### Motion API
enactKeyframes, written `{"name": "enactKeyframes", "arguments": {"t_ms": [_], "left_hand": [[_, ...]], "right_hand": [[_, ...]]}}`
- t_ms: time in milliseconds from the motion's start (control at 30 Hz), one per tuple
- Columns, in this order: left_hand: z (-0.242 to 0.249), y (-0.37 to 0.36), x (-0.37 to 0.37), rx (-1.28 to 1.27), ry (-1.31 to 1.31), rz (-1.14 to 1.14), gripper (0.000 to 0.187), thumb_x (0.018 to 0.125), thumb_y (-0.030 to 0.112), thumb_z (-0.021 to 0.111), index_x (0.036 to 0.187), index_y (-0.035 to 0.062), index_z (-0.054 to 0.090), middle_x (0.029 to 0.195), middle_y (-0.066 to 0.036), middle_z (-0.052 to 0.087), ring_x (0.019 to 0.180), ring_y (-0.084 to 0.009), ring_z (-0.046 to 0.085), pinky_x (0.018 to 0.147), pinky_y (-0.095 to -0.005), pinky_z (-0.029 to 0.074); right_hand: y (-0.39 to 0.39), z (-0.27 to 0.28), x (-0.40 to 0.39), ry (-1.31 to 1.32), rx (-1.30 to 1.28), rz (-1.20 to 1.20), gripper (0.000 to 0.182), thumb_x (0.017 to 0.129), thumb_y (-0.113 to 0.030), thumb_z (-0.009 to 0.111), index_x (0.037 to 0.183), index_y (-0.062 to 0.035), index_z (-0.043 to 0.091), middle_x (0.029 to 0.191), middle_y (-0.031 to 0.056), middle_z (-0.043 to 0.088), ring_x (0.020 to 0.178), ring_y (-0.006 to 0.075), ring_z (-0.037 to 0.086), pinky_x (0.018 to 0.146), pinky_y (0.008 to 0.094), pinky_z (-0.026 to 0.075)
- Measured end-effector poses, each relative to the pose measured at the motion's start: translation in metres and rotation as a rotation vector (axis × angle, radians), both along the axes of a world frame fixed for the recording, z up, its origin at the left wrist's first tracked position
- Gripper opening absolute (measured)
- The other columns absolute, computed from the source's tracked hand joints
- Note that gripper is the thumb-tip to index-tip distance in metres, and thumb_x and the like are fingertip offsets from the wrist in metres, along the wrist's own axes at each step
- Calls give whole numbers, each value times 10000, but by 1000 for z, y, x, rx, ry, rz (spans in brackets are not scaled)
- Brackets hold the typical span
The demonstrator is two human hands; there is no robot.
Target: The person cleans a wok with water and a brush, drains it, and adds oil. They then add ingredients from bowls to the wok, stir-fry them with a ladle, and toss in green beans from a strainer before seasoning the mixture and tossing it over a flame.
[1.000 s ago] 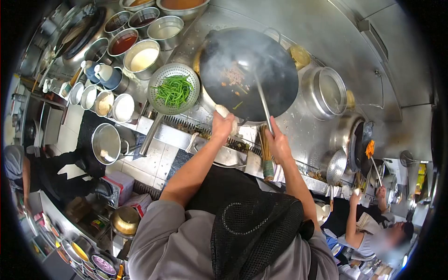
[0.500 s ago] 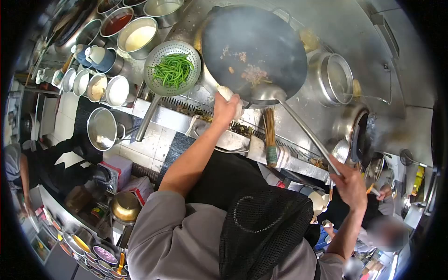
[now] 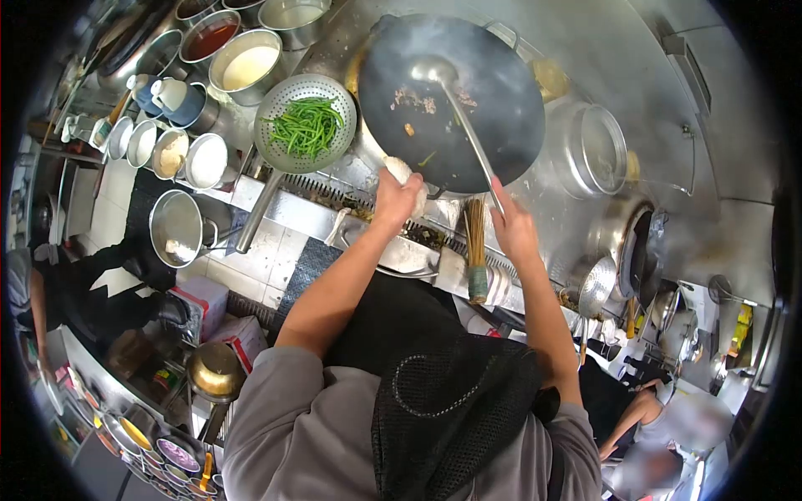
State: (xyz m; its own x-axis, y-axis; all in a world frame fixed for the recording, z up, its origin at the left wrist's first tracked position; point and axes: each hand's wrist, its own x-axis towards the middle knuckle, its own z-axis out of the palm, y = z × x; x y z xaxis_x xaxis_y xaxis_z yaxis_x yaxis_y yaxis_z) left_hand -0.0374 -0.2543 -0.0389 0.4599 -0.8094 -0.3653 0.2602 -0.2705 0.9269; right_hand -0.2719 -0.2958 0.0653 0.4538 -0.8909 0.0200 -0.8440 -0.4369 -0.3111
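The person wears a grey short-sleeved shirt (image 3: 292, 434), its sleeves ending above the elbows, so both forearms are bare down to the left hand (image 3: 394, 200) and right hand (image 3: 511, 230). A black mesh cloth (image 3: 455, 409) with a pale curled mark hangs at lower centre, over a black apron (image 3: 393, 317).

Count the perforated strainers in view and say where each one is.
2. One strainer, holding green beans, sits left of the wok. A second, empty strainer lies at the counter edge to the right, near the next cooking station. Others may be hidden among the clutter.
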Motion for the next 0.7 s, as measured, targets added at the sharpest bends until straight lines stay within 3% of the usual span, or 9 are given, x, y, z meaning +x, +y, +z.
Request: {"name": "enactKeyframes", "arguments": {"t_ms": [33, 100, 167, 200, 333, 400, 500, 533, 700], "left_hand": [[-1, 0, 1, -11, 17, -17, 476, 856, 188, 691, 1202, -66, 484, 1098, -165, 618, 983, -232, 611, 857, -361, 504], [0, -1, 2, -19, 37, -23, 478, 857, 194, 694, 1203, -61, 484, 1095, -162, 618, 983, -228, 610, 852, -360, 505], [8, 0, 0, 39, -66, 5, 541, 853, 214, 690, 1220, -106, 453, 1127, -242, 630, 1038, -310, 628, 928, -382, 484], [15, 3, 2, 50, -62, -3, 541, 853, 214, 690, 1220, -106, 453, 1127, -242, 630, 1038, -310, 628, 928, -382, 484], [16, 5, 2, 10, 81, -60, 523, 863, 168, 664, 1271, -79, 450, 1175, -222, 618, 1077, -306, 613, 951, -384, 472], [8, 2, 0, -45, 55, -12, 523, 861, 180, 665, 1263, -80, 454, 1169, -217, 623, 1068, -301, 618, 948, -385, 473], [15, 1, 3, -10, 54, -33, 551, 860, 205, 670, 1275, -79, 448, 1172, -223, 622, 1068, -310, 621, 961, -389, 469], [15, 2, 5, -29, 92, -64, 563, 859, 215, 672, 1280, -82, 444, 1185, -231, 615, 1081, -315, 617, 971, -392, 464], [-1, 1, 9, 11, -26, -75, 557, 863, 238, 677, 1243, -104, 455, 1147, -235, 626, 1063, -313, 625, 948, -394, 473]], "right_hand": [[9, 1, -19, 8, -25, 41, 629, 886, -104, 641, 1457, -310, 476, 888, 191, 645, 777, 406, 655, 713, 502, 532], [30, 28, -60, 194, -17, 62, 614, 888, -115, 647, 1449, -306, 487, 884, 180, 655, 761, 389, 661, 677, 483, 543], [39, 73, -88, 321, 3, 39, 588, 877, -128, 671, 1422, -294, 525, 861, 160, 657, 733, 365, 663, 652, 464, 553], [43, 97, -93, 245, -47, 66, 553, 866, -127, 692, 1385, -275, 571, 839, 149, 654, 720, 352, 658, 647, 457, 547], [60, 219, -73, 328, 251, -79, 564, 810, -25, 719, 1344, -178, 622, 836, 153, 675, 666, 313, 633, 635, 405, 508], [66, 235, -67, 318, 360, -102, 568, 817, -38, 710, 1357, -180, 607, 834, 174, 683, 717, 357, 652, 684, 417, 516], [50, 167, -61, 310, 221, -122, 565, 830, -56, 701, 1371, -174, 588, 920, 214, 702, 791, 411, 661, 756, 441, 521], [33, 129, -66, 206, 223, -125, 552, 846, -84, 694, 1378, -174, 576, 1040, 242, 688, 855, 442, 654, 809, 464, 510], [-6, 71, -8, -43, 243, -342, 482, 930, -152, 638, 1403, -124, 547, 1077, 281, 666, 843, 387, 703, 741, 417, 534]]}}
